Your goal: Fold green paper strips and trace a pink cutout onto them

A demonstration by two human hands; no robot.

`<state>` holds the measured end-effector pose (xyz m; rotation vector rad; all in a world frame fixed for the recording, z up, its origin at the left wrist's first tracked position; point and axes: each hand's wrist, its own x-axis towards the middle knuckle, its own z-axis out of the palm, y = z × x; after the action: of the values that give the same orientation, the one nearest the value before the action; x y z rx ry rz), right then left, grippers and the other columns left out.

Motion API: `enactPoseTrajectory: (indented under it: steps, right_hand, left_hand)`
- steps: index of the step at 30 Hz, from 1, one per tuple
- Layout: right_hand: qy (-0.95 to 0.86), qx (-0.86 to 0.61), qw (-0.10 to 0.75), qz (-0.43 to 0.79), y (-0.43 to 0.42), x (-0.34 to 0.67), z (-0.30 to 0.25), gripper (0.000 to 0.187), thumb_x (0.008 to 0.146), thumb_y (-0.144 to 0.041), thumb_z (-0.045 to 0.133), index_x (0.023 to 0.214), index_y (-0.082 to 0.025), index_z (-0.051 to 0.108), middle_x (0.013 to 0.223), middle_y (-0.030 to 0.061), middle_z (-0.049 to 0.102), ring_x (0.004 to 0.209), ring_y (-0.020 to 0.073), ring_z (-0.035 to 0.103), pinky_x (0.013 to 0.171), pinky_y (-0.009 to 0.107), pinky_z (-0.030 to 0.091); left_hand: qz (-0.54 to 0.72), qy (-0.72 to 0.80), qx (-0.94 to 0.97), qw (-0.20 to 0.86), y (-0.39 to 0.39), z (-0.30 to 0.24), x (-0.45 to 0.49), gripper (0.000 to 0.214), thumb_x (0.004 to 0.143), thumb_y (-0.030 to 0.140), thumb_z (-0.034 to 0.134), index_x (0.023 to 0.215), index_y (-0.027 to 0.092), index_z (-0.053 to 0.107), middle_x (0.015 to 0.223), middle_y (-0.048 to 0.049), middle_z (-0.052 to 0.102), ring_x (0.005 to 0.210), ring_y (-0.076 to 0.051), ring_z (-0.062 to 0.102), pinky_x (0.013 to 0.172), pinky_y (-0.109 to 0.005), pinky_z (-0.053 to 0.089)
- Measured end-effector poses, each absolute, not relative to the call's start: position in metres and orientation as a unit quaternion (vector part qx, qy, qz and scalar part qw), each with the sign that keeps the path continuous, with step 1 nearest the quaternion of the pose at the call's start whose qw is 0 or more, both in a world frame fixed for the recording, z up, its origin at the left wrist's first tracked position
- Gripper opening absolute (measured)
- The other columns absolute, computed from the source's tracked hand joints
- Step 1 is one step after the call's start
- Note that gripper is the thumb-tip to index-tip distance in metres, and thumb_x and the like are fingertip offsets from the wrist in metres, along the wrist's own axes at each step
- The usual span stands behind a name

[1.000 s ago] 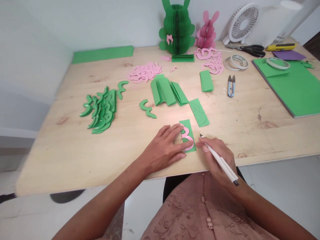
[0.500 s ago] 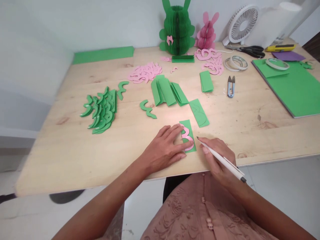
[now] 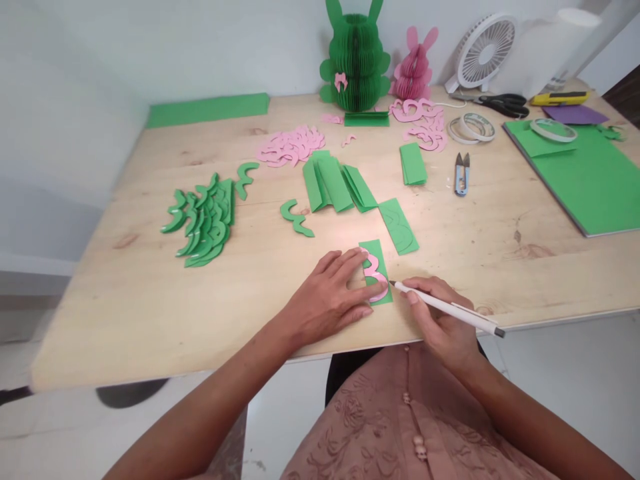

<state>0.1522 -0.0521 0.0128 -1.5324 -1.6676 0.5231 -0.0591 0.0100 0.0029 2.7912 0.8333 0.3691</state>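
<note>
My left hand lies flat with fingers spread, pressing a pink curved paper template onto a small green paper strip near the table's front edge. My right hand is closed round a white pen. The pen's tip touches the right edge of the pink template at its lower end. Another green strip with a drawn outline lies just beyond.
A wooden table carries green cut shapes, pink cut shapes, folded green strips, thread snips, tape rolls, green sheets, scissors, a fan, green and pink paper rabbits.
My right hand has tilted the pen flatter and brought its tip left and down to the pink template's edge. My left hand has stayed put.
</note>
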Motion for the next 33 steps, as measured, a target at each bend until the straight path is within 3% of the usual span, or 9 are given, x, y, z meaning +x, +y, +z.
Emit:
enactPoseTrajectory:
  steps: [33]
  right_hand:
    - [-0.665,-0.598,0.396,0.207,-0.0546,0.155,0.0123,0.012,0.09,-0.025,0.054,0.092,-0.023,0.066,0.086,0.0029,0.072,0.079,0.0193,0.066,0.071,0.033,0.051]
  left_hand:
    - [0.122,0.288,0.944,0.109,0.0098,0.003,-0.0588,0.035,0.094,0.038,0.048,0.128,0.031,0.056,0.142,-0.0152,0.042,0.136,-0.03,0.035,0.108,-0.05,0.03]
